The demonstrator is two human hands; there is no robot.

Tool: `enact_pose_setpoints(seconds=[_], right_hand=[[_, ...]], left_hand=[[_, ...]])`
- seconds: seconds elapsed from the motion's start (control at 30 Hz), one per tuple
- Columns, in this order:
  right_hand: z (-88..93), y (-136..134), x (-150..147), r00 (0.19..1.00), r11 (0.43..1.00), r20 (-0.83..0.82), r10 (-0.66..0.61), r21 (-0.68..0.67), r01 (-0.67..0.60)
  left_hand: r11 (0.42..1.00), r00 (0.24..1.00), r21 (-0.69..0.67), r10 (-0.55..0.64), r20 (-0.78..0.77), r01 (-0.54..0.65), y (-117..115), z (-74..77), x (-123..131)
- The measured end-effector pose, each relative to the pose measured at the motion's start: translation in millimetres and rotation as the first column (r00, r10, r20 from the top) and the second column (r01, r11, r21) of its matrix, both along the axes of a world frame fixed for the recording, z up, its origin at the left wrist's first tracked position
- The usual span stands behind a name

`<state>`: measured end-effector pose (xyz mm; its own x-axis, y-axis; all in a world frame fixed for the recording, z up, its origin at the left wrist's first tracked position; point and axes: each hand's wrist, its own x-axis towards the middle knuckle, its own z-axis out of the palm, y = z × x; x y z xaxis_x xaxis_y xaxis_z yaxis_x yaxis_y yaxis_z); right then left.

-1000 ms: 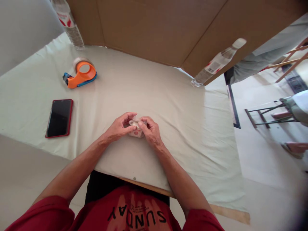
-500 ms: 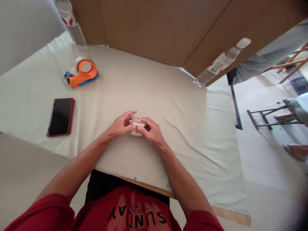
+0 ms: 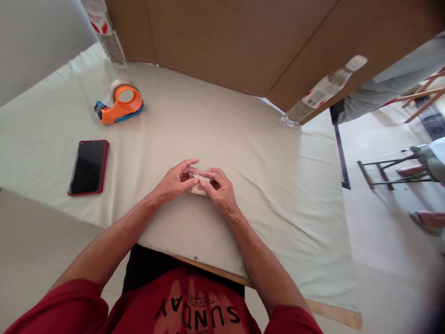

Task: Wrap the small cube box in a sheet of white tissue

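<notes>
A small pale box [image 3: 199,190] with what look like clear edges is held between my two hands near the table's front edge. My left hand [image 3: 179,178] grips its left side, thumb on the near upper edge and index finger stretched out beyond it. From the right, my right hand [image 3: 221,190] pinches the box, its thumb on the top near edge and its fingers curled over the far side. The fingers cover much of the box, and I cannot make out its markings.
On the cloth-covered table [image 3: 222,134] lie a red-cased phone [image 3: 88,167] and an orange tape dispenser [image 3: 121,104]. A cardboard panel [image 3: 215,41] stands at the back, with a water bottle [image 3: 107,39] at its left and another bottle [image 3: 320,95] at its right. A folding stool [image 3: 396,169] stands beyond the right edge.
At the top of the box, the raised clear flap-like part now lies lower under my fingers, and the top looks flatter. Both hands stay in nearly the same place.
</notes>
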<state>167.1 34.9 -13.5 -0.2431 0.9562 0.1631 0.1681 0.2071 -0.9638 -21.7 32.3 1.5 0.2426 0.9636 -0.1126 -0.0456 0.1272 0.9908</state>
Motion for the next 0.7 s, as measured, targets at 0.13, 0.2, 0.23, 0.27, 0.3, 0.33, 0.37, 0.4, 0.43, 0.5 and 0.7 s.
enact_pose_setpoints(seconds=[0.13,0.2,0.23,0.27,0.3,0.33,0.37,0.4,0.43,0.5,0.7], right_hand=[[0.6,-2.2,-0.5,1.000,1.000,0.005,-0.015,0.007,0.015],[1.0,-3.3,-0.6,0.999,0.998,0.018,-0.032,0.047,0.031],[0.9,-3.8,-0.6,0.999,0.997,0.026,-0.041,0.073,0.039],[0.5,-4.1,-0.6,0.998,0.994,0.033,-0.050,0.101,0.046],[-0.1,-4.1,-0.5,0.997,0.990,0.041,-0.057,0.132,0.051],[-1.0,-3.9,-0.4,0.996,0.985,0.052,-0.066,0.163,0.057],[-2.2,-3.5,-0.3,0.995,0.979,0.065,-0.075,0.194,0.061],[-3.5,-2.7,-0.3,0.993,0.973,0.080,-0.081,0.224,0.061],[-4.8,-1.8,-0.4,0.992,0.966,0.094,-0.085,0.252,0.059],[-7.2,0.3,-0.9,0.990,0.954,0.111,-0.085,0.295,0.049],[-8.2,3.4,-3.2,0.988,0.949,0.129,-0.086,0.313,0.041]], left_hand=[[1.000,1.000,-0.004,0.004,-0.004,-0.004,0.5,-0.5,-0.3],[1.000,1.000,-0.003,0.007,-0.006,-0.007,0.4,-0.7,-0.1],[1.000,1.000,-0.005,0.007,-0.005,-0.007,0.4,-0.8,0.1],[1.000,1.000,-0.007,0.008,-0.002,-0.008,0.3,-0.9,0.4],[1.000,1.000,-0.009,0.008,0.001,-0.008,0.2,-0.9,0.6],[1.000,1.000,-0.009,0.009,0.004,-0.009,0.2,-0.9,0.7],[1.000,1.000,-0.007,0.008,0.005,-0.008,0.2,-1.0,0.8],[1.000,1.000,-0.001,0.008,0.002,-0.008,0.4,-1.0,0.9],[1.000,1.000,0.009,0.008,-0.001,-0.008,0.6,-1.1,0.8],[1.000,1.000,0.029,0.008,-0.004,-0.008,1.4,-1.6,0.6],[0.999,1.000,0.034,0.012,-0.006,-0.012,3.4,-4.0,0.2]])
